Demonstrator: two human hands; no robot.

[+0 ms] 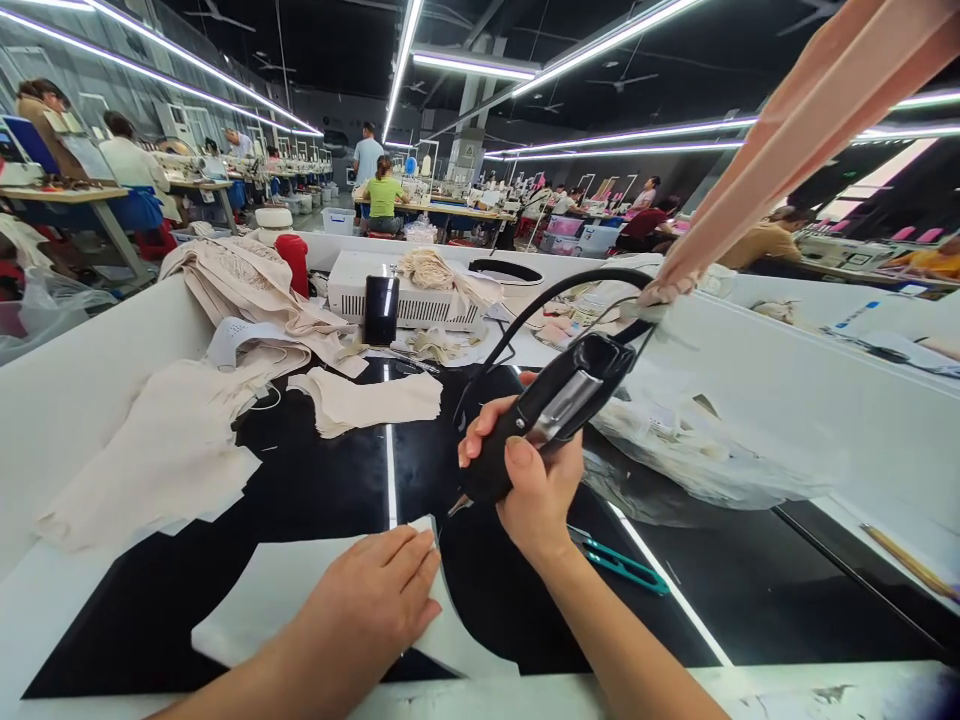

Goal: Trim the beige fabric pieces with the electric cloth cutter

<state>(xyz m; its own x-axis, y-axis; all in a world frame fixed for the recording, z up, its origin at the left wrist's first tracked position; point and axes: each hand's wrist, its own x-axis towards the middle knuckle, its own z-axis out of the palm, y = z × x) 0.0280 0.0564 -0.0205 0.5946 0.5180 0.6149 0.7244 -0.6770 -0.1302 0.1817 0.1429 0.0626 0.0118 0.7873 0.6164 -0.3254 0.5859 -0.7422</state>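
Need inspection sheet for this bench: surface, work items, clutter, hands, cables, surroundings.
Surface: glossy black worktop, light streaks reflected.
Work items: white sheet; black handheld tool, tip near the sheet's edge.
Clutter: pale cloth pile at left; clear plastic bag and teal snips at right.
Hands: left hand rests on the sheet; right hand grips the tool.
Cables: black cable arcs beyond the tool; pink cloth strip rises from the tool's top.
Surroundings: co-workers beyond, strip lights overhead.

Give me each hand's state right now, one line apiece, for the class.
Left hand: open, resting on the white piece.
Right hand: closed around the black tool.
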